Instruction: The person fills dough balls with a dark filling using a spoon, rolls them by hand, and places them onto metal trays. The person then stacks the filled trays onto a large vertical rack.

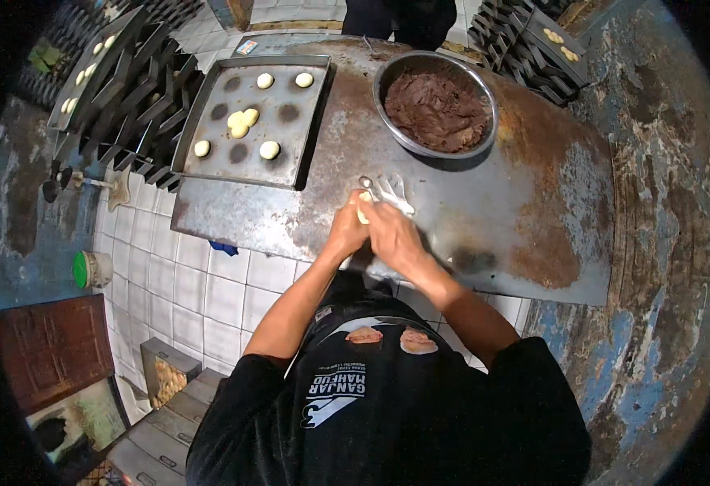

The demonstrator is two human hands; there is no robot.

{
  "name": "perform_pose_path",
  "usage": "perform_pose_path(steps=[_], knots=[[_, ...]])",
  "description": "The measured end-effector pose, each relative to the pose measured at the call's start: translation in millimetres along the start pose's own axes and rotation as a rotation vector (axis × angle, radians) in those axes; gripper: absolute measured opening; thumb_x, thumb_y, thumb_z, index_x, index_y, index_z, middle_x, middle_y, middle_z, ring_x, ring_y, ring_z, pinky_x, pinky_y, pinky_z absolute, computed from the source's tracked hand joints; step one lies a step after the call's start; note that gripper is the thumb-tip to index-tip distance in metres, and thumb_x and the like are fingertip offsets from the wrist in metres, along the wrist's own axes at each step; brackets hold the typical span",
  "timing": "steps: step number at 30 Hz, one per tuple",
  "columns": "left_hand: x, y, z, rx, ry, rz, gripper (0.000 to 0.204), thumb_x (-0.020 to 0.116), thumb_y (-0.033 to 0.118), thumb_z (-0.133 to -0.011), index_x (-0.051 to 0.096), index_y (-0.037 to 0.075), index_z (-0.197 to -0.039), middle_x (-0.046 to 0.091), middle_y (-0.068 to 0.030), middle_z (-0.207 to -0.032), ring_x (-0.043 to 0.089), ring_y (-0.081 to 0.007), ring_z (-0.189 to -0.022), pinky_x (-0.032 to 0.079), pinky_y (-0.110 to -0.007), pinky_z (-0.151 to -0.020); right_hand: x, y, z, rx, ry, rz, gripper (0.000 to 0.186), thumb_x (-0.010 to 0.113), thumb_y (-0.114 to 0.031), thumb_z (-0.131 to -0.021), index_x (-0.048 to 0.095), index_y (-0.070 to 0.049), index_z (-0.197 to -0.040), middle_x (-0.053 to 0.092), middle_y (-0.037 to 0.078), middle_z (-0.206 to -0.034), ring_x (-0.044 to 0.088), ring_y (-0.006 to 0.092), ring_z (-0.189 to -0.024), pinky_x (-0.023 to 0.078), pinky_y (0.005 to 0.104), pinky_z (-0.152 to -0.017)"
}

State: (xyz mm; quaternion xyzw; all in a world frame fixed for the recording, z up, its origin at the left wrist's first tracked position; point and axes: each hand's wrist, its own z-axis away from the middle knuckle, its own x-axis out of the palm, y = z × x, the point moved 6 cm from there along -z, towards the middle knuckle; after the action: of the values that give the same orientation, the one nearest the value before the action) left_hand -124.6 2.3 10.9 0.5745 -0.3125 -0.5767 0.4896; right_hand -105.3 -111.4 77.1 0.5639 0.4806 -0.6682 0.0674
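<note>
My left hand (347, 230) and my right hand (395, 235) meet over the near part of the metal table. Between them is a small piece of pale yellow dough (364, 209), which the fingers of both hands are closed around. Just beyond my fingertips shows a small shiny metal end (365, 183), perhaps of a spoon; whether a hand touches it cannot be made out. A whitish smear (397, 194) marks the tabletop beside it. Farther right stands a round metal bowl (381, 91) of dark brown paste (437, 109). Several dough balls (269, 150) sit on a square baking tray (213, 172) at the left.
Three dough balls (242, 122) touch in the tray's middle. Stacked dark trays (148, 97) rise at the far left, and more stacked trays (525, 57) at the far right. A person in dark clothes (399, 18) stands across the table. A white bucket (98, 270) is left.
</note>
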Motion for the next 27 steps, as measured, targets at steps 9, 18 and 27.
perform_pose_path(steps=[9, 18, 27], knots=[[19.3, 31.2, 63.1, -0.118, 0.098, 0.580, 0.032, 0.070, 0.031, -0.097, 0.071, 0.006, -0.115, 0.069, -0.0052, -0.103, 0.063, -0.0146, -0.097, 0.052, -0.032, -0.082, -14.0, 0.8, 67.0, 0.198, 0.392, -0.332, 0.041, 0.068, -0.004, -0.089, 0.054, 0.002, -0.127, 0.067, 0.013, -0.106, 0.063, 0.0268, -0.101, 0.049, 0.0388, -0.093], [-50.4, 32.9, 95.6, -0.012, -0.056, -0.168, 0.052, 0.069, 0.041, -0.094, 0.067, 0.000, -0.127, 0.074, -0.0188, -0.108, 0.070, -0.0296, -0.105, 0.052, -0.036, -0.090, 30.9, 4.2, 30.9, 0.355, -0.128, -1.085, 0.021, 0.062, -0.004, -0.095, 0.072, 0.002, -0.112, 0.072, 0.008, -0.101, 0.067, 0.0157, -0.095, 0.054, 0.0292, -0.084], [-129.7, -28.5, 68.4, -0.360, 0.071, 0.829, 0.059, 0.041, 0.054, -0.107, 0.056, 0.011, -0.145, 0.063, -0.0075, -0.131, 0.057, -0.0179, -0.118, 0.043, -0.036, -0.103, 63.7, -98.6, -42.5, -0.192, 0.284, -0.462, 0.050, 0.077, -0.015, -0.085, 0.058, 0.001, -0.129, 0.056, 0.023, -0.131, 0.061, 0.0388, -0.117, 0.051, 0.0429, -0.097]])
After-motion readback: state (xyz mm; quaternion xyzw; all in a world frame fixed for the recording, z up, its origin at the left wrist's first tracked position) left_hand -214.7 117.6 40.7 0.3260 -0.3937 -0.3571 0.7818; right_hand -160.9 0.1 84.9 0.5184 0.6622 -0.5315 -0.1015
